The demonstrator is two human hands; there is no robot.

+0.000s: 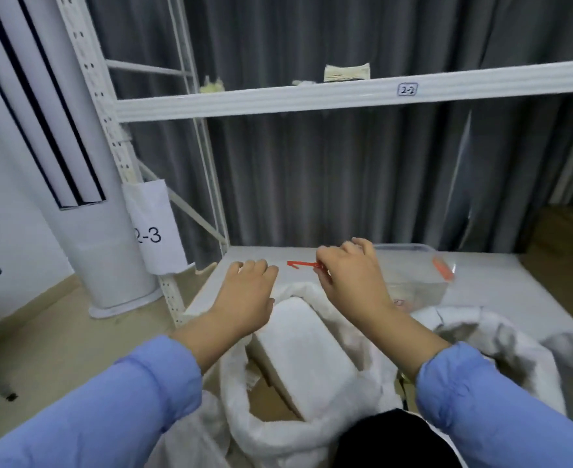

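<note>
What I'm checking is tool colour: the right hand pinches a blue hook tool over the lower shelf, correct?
Not quite: in the head view the hook tool is red, not blue. The right hand does pinch it over the lower shelf.

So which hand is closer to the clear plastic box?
Right. The right hand, pinching a red tool, overlaps the left edge of the clear plastic box; the left hand is farther left, gripping the white sack.

A slim red hooked tool [300, 264] is held level, pinched at its right end by the right hand [349, 278]. An open white sack [278, 434] is gripped at its far rim by the left hand [248, 288]; a white block [298, 349] is seen tilted inside
</note>
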